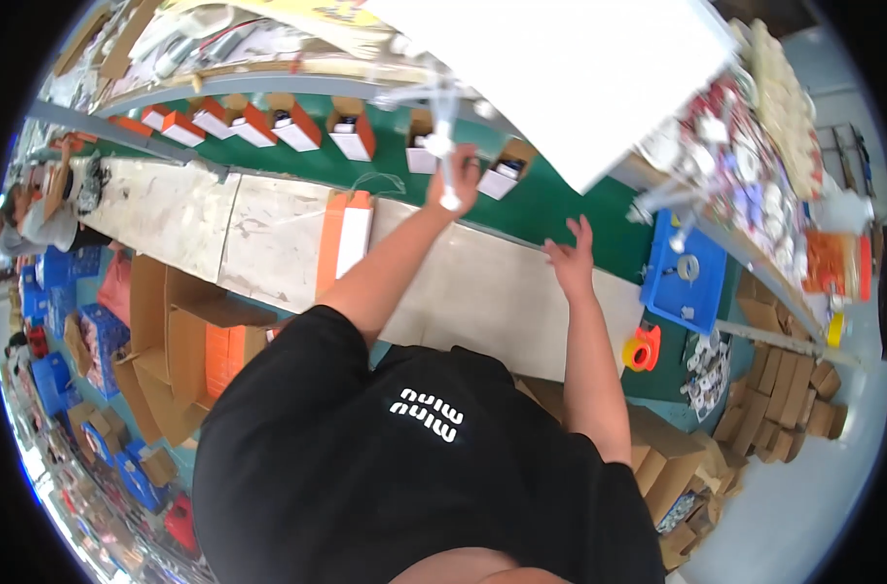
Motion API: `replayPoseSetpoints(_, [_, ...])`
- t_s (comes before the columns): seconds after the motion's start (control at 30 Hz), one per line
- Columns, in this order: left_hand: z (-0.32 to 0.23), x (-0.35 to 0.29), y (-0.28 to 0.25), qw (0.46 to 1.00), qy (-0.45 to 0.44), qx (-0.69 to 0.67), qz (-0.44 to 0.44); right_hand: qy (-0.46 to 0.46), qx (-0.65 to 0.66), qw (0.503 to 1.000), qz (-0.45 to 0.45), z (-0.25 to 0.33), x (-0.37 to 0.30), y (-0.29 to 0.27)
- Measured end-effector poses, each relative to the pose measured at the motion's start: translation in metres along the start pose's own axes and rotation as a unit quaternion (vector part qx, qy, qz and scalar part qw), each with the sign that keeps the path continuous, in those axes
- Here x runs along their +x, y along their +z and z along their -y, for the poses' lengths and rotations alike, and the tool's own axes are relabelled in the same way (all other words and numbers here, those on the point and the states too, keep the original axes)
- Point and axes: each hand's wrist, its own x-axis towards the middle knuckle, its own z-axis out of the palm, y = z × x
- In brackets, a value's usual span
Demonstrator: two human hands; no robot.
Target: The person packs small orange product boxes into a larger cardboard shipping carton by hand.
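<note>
My left hand (463, 185) reaches over the green belt (604, 209), between two upright open-topped boxes. One box (421, 159) is at its left and another box (503, 175) at its right. A blurred, see-through white plastic piece (444, 136) overlaps this hand in the view, so its grip is unclear. My right hand (573, 258) hovers at the belt's near edge, fingers spread and nothing in them. An orange and white box (346, 234) lies on the pale worktop (482, 292), left of my left forearm.
More orange and white boxes (297, 128) line the belt at left. A blue tray (694, 316) holding a tape roll stands at right, near an orange tape dispenser (642, 348). A shelf (317, 86) with a large white sheet (570, 78) overhangs the belt. An open carton (151, 341) stands lower left.
</note>
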Motion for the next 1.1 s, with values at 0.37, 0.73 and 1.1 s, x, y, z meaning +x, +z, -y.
replayPoseSetpoints(0.37, [-0.004,-0.047,-0.002,0.910,-0.336,-0.174,0.168,-0.036,-0.071,0.986,0.148,0.037,0.054,0.096])
replayPoseSetpoints(0.73, [-0.071,-0.227,-0.035,0.911,-0.152,-0.135,0.358,0.136,0.237,0.902,0.335,-0.072,-0.133,-0.012])
replayPoseSetpoints(1.1, [-0.141,-0.214,-0.045,0.901,-0.099,-0.040,0.420,0.031,0.145,0.945,0.291,-0.107,-0.133,0.003])
